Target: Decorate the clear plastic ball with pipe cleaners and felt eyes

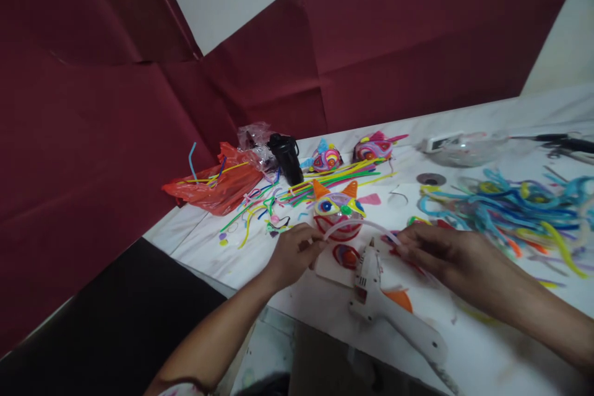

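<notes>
A pale pinkish-white pipe cleaner point(359, 222) arches between my two hands. My left hand point(294, 255) pinches one end, and my right hand point(448, 257) grips it near the other. Just behind the arch stands a clear round cat-like craft point(341, 213) with orange ears, blue eyes and a green nose. Below the pipe cleaner a white hot glue gun point(371, 284) lies with its nozzle pointing away from me. Beside the nozzle is a small red-rimmed coil piece point(346, 255). An orange piece point(399, 299) sits partly behind the glue gun.
A red plastic bag point(223, 182) and a black bottle point(286, 158) stand at the back left. Two colourful fish-like crafts point(326, 158) are near the wall. Loose pipe cleaners point(510, 204) pile up at right. A roll of tape point(431, 179) and scissors point(570, 145) lie farther back.
</notes>
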Tool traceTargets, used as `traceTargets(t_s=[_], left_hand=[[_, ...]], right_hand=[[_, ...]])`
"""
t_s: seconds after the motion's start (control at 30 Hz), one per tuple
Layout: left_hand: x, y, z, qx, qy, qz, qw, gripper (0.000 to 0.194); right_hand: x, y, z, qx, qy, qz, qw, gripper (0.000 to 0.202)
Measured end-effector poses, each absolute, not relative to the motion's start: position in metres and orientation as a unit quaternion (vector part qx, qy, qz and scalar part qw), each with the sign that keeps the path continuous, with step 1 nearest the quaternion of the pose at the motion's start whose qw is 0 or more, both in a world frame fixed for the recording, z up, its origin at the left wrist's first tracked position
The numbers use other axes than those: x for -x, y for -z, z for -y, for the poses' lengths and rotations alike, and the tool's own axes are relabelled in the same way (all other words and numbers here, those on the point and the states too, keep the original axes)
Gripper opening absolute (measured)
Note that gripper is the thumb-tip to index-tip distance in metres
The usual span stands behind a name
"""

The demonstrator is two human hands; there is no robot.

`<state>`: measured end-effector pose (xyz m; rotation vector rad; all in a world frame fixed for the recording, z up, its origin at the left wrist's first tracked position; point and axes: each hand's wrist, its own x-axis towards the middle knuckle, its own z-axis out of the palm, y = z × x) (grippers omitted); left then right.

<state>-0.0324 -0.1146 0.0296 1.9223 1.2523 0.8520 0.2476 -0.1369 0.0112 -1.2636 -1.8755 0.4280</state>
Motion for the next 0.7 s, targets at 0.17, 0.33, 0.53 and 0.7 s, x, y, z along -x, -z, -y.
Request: traceTargets(t_s=[0.17, 0.33, 0.53, 0.7], left_hand=[[0.028, -0.032, 0.108, -0.725, -0.349, -0.489, 0.336, 0.020], [0.021, -0.030, 0.105, -0.689, -0.376, -0.487, 0.384, 0.018], [0.017, -0.031, 0.098, -0.663, -0.432, -0.485, 0.373, 0.014], [0.014, -0.038, 0.090, -0.676, -0.457, -0.487, 0.310, 0.009]], right_hand=[[-0.245, -0.003, 0.126, 0.485, -0.233, 0.759, 0.366, 0.035], [-0.237, -0.007, 0.120, 0.481, -0.258, 0.756, 0.361, 0.032], [-0.230, -0.020, 0.111, 0.474, -0.262, 0.754, 0.372, 0.038], [-0.233, -0.031, 0.098, 0.476, -0.201, 0.757, 0.399, 0.040]])
